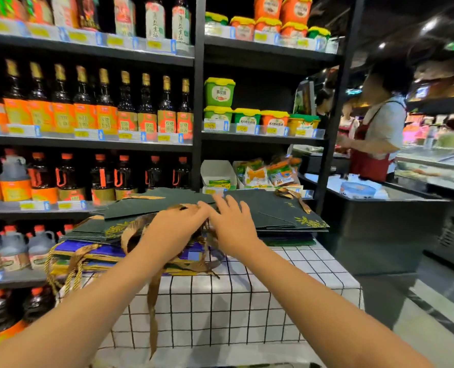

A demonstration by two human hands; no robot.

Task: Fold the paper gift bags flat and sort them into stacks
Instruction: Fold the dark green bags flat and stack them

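Head view: left hand and right hand laid flat, fingers straight, on dark green flattened paper gift bags atop white checked tablecloth. Judged light, stiff along creases, slippery in stacks; gold ribbon handles limp. Best gripped at folded edges.

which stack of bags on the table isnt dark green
The blue stack at the near left of the checked table, with gold cord handles hanging off its edge. The other stacks, under both hands and at the right, are dark green with gold print.
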